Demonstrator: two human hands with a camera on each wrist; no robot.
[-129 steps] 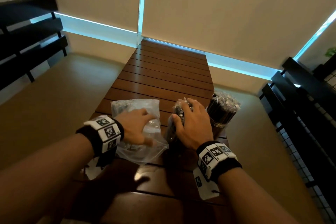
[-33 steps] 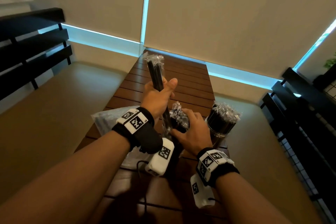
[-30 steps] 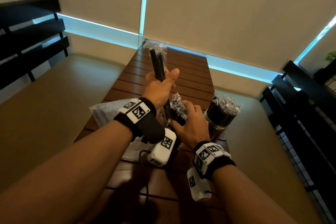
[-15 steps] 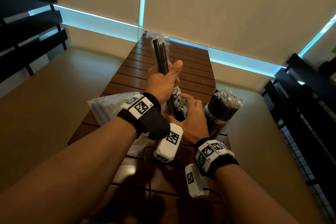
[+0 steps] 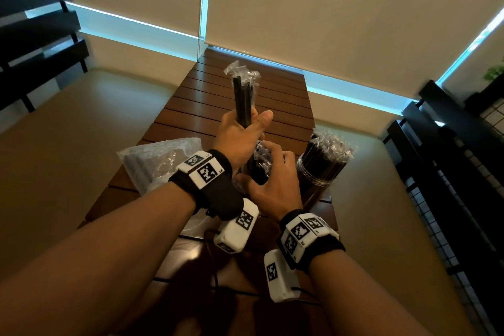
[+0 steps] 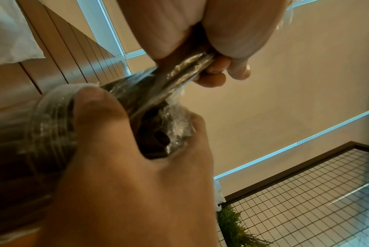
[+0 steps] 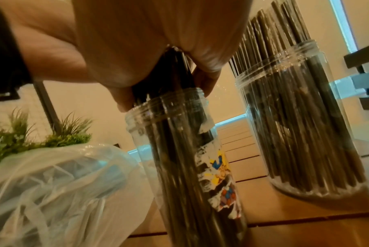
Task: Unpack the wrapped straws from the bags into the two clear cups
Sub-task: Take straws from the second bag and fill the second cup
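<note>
Head view showed the left hand wrapped around a bundle of wrapped straws, its lower ends going down into the near clear cup on the slatted wooden table. The right hand curled around that cup's rim, thumb and fingers gripping it. Just beside it to the right stood the second clear cup, packed with straws. A crumpled plastic bag lay to the left on the table.

Café-like rm: slatted table, blinds
</note>
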